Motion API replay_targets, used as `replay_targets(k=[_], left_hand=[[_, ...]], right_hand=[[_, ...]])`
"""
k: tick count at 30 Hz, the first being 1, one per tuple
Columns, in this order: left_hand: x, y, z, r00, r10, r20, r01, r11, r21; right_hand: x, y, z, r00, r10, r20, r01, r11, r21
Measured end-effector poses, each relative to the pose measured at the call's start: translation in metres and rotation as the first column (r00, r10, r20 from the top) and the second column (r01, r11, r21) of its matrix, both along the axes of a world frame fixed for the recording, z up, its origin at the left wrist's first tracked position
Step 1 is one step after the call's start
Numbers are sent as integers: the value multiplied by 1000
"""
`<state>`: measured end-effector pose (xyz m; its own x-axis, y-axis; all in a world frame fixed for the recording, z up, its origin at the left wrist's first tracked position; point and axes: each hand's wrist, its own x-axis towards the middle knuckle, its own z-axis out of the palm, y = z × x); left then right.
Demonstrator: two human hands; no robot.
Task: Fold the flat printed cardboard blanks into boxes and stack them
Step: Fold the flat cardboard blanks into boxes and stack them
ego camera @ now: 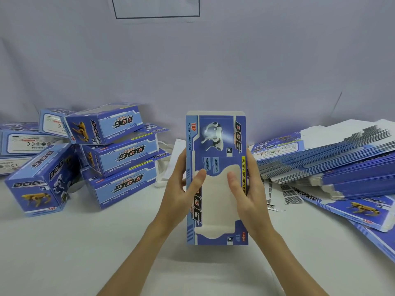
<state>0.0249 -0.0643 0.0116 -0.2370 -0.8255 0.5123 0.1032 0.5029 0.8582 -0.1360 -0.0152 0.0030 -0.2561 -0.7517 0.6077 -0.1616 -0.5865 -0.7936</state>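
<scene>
Head view: a flat blank held upright between both hands, not yet opened into a box.

From the left — the pile of folded boxes (111,150) sits loosely stacked and tilted on the white table (64,253), so a careless addition could topple it, I judge. At centre the left hand (181,189) grips the left edge of the cardboard blank (215,178), its thumb lying across the pale window cut-out and the fingers curled behind, hidden. The right hand (245,189) grips the right edge the same way — thumb on the front, fingers wrapped behind. The blank is held above the table, clear of it. Squeezing unevenly could crease a panel off its score line, or tear the thin bridge around the window. Further right lies the stack of flat blanks (333,159), fanned and sliding outward.
</scene>
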Motion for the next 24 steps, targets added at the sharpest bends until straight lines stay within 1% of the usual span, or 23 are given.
replay_targets(k=[5,10,12,14,16,18,20,21,22,24], left_hand=[[2,1,-3,999,14,30,-12,998,-63],[-2,2,-1,1000,23,9,-22,994,-111],[-1,0,-3,1000,18,0,-18,993,-119],[-1,-1,-3,1000,20,-1,-20,986,-165],[0,-4,-1,999,54,2,-52,975,-216],[0,-8,2,993,121,-15,-120,951,-284],[2,-15,0,966,257,-34,-252,897,-363],[4,-18,-1,945,327,-25,-310,867,-391],[6,-20,-3,927,376,0,-343,845,-410],[13,-23,-3,925,377,53,-318,841,-438]], right_hand=[[5,-1,4,999,-40,28,40,999,-8],[3,-2,6,999,-35,9,35,999,-8],[3,-3,6,999,-46,-8,46,999,-28],[1,-4,8,997,-70,-30,68,996,-56],[0,-6,7,988,-125,-87,119,990,-70],[0,-9,1,964,-222,-146,214,974,-68],[5,-8,-4,931,-316,-184,309,949,-70],[9,-7,-5,917,-333,-221,320,943,-89],[14,-6,-6,919,-300,-258,283,954,-101],[26,-6,-8,961,-107,-255,100,994,-42]])
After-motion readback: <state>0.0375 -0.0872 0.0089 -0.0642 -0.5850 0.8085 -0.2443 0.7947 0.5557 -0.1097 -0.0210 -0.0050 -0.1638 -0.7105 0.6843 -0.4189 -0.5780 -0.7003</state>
